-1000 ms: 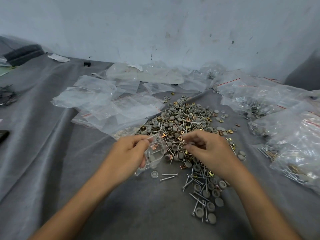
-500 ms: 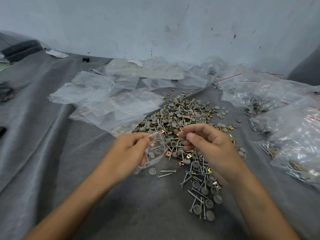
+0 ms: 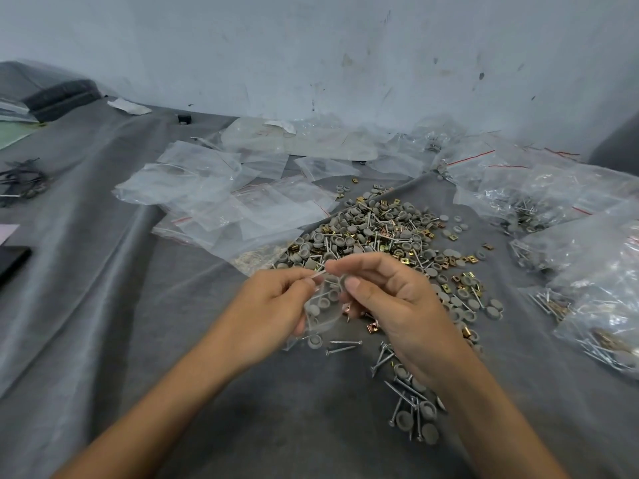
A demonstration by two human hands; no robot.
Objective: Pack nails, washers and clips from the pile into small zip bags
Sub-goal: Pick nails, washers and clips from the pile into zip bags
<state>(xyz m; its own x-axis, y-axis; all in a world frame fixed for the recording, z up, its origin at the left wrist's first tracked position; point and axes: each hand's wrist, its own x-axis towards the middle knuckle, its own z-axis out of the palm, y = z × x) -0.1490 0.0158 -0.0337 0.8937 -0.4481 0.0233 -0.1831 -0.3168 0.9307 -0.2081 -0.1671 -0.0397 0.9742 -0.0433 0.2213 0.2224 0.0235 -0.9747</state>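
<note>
The left hand (image 3: 273, 305) pinches the left end of the top strip of a small clear plastic zip bag (image 3: 323, 307). The right hand (image 3: 397, 299), fingers curled, pinches the right end with forefinger and thumb; I cannot tell whether it also hides a small part. The strip therefore runs left to right between the two sets of fingertips, and the bag hangs below it, just above the grey cloth (image 3: 138, 305), with grey round washers and a copper-coloured clip inside.

The mixed pile of grey washers, silver nails and brass clips (image 3: 373, 233) lies just beyond the hands, toward the cloth's far edge, and the right hand is nearer to it. Any further piece would probably fall to that hand, dropped straight down through the mouth.
</note>
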